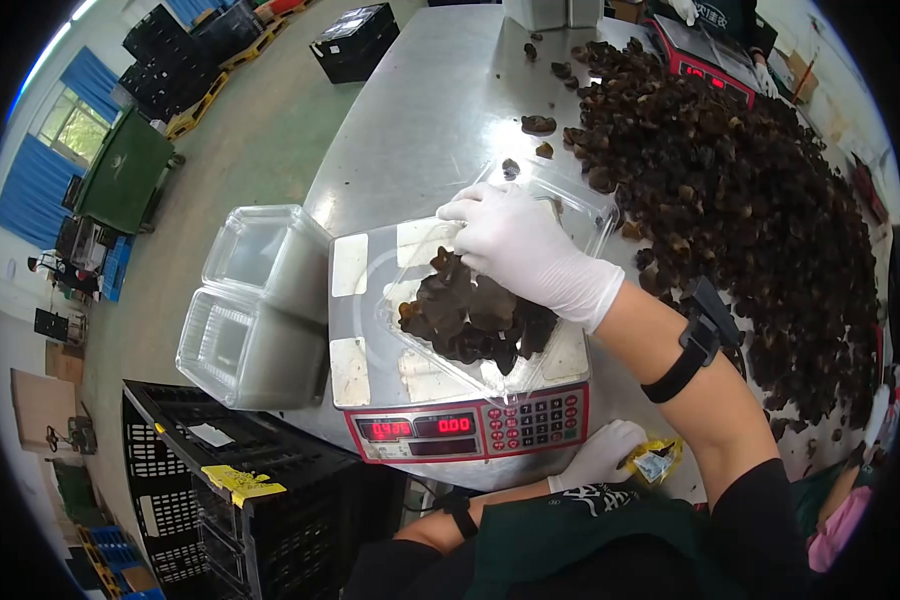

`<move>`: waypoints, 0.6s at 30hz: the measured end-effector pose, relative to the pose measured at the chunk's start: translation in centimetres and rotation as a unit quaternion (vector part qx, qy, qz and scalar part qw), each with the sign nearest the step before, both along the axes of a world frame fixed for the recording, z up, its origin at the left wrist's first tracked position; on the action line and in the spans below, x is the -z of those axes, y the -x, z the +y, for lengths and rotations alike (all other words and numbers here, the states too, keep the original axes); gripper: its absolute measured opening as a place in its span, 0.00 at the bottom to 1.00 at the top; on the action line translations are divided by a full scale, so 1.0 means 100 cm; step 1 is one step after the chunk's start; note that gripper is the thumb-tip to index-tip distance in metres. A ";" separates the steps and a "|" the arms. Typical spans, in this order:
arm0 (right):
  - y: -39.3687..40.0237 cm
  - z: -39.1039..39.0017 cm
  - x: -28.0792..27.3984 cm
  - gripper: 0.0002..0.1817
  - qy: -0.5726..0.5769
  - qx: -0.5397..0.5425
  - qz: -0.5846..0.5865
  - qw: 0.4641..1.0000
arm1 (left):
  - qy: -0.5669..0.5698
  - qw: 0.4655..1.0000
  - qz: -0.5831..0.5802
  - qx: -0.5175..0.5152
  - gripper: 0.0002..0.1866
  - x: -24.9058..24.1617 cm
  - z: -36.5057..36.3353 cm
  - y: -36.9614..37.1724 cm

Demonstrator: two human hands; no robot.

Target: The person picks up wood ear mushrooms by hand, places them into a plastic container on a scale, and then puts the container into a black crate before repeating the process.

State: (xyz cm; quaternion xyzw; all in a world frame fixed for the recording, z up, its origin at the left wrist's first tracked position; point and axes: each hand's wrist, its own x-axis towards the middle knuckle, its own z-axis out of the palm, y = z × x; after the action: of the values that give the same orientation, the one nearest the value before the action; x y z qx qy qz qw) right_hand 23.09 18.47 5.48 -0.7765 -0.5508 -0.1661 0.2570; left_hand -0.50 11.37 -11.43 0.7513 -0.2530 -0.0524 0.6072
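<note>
- Scale (350, 372): landmark, with its red-lit display along the edge nearest the wearer; the right-hand window reads 0.00.
- Clear tray (425, 345): set askew on top of the scale, bearing a heap of dark, curled pieces (460, 310).
- Right hand (515, 240): white-gloved, palm down over the far part of the scale, fingers bent and the thumb side close to the heap. Most of the heap lies between this grip and the display; whether the fingertips pinch anything cannot be told.
- Left hand (605, 452): gloved, low beside the scale's near right corner, next to a yellow packet (654, 461); its fingers are partly hidden, so its closure cannot be told.
- Clear containers (238, 335): stacked left of the scale.
- Large dark pile (730, 200): spread over the metal table (420, 120), right of the scale.
- Co-worker's hands (765, 80): gloved, beyond the scale, at a second scale (705, 62).
</note>
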 end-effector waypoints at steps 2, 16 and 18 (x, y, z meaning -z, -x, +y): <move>0.000 -0.003 0.005 0.04 -0.032 -0.005 0.028 0.999 | 0.000 1.000 -0.001 0.002 0.22 -0.001 0.000 0.001; 0.021 -0.005 -0.003 0.05 -0.051 0.070 -0.101 0.991 | -0.017 1.000 0.001 0.020 0.27 -0.002 0.003 0.000; 0.022 -0.010 -0.004 0.07 -0.092 0.055 0.010 0.994 | -0.014 0.999 0.037 -0.007 0.26 -0.014 0.006 -0.001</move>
State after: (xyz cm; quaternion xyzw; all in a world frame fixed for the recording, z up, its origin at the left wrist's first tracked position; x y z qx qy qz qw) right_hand 20.90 17.47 5.87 -0.7805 -0.4871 -0.2217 0.3231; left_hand -0.44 11.95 -10.03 0.7592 -0.2243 -0.0799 0.6057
